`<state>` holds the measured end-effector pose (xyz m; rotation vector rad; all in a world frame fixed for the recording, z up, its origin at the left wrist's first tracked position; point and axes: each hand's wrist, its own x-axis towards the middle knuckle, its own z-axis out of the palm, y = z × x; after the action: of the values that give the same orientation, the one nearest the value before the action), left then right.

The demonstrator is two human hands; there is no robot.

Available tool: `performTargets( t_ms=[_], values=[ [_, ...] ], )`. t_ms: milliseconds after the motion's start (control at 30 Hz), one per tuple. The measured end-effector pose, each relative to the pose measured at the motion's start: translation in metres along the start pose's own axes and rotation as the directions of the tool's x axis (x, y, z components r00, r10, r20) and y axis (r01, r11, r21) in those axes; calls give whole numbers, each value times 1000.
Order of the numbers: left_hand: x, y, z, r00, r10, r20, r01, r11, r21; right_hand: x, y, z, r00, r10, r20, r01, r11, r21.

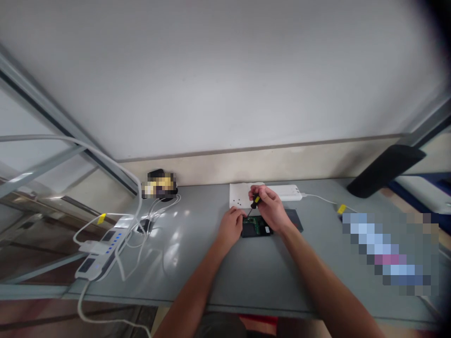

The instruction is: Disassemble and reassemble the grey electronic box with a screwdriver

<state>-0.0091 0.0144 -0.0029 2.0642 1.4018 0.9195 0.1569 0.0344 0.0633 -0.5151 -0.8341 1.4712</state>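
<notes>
A black opened phone [249, 230] lies flat on the grey table, its green circuit board showing. My left hand [230, 226] is closed at the phone's left end, fingers bent along its edge. Above the board, my right hand [270, 206] grips a small screwdriver [256, 201] with a black and yellow handle. The screwdriver slants down, its tip at the upper left of the board. Partly behind my right wrist lies a flat dark grey panel [296, 219]. Several small dark pieces, perhaps screws, rest on a white sheet [243, 190] just beyond the phone.
Behind my right hand is a white power strip [287, 193] with a cable. A black cylinder-like object [385, 171] leans at the back right. On the left, another power strip [105, 251] sits among loose white cables. Two blurred-out patches cover other items.
</notes>
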Motion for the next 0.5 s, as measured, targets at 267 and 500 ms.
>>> performTargets(
  t_ms=[267, 500],
  values=[
    [1, -2, 1, 1000, -3, 15, 3, 1000, 1, 1, 4, -1, 998, -59, 0, 59, 997, -56],
    [1, -1, 1, 1000, -12, 17, 11, 1000, 21, 3, 3, -1, 999, -27, 26, 27, 999, -21]
  ],
)
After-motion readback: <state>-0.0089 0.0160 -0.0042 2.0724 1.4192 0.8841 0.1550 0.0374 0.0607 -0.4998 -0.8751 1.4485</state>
